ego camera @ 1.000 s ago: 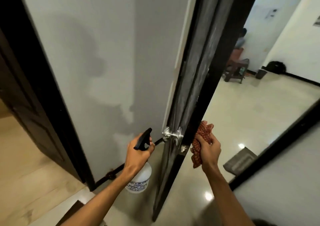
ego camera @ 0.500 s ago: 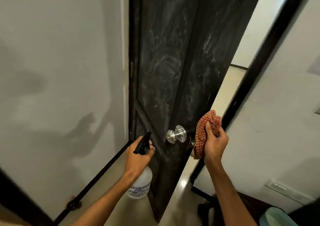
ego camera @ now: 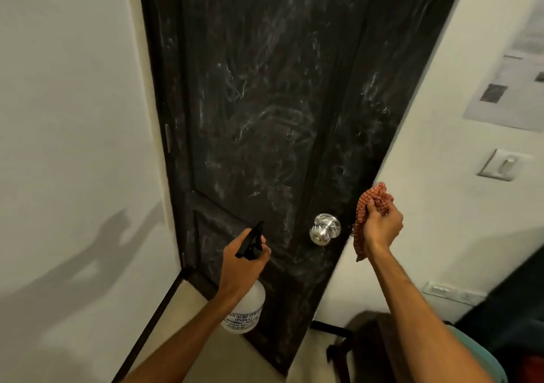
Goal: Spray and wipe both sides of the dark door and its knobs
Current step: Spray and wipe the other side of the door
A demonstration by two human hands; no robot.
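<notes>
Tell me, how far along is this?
Done: nothing evident; the dark panelled door is streaked whitish all over. In hand: left hand grips a white spray bottle, right hand a bunched red checked cloth. Left: wiping this face and the round silver knob; far side hidden.

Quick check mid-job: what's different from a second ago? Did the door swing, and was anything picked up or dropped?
The door swung from open and edge-on toward shut: its smeared face now fills the view and the room beyond no longer shows. Nothing was taken up or let go. Unchanged: the left hand grips the spray bottle, and the right hand holds the cloth right of the knob, not touching it.
</notes>
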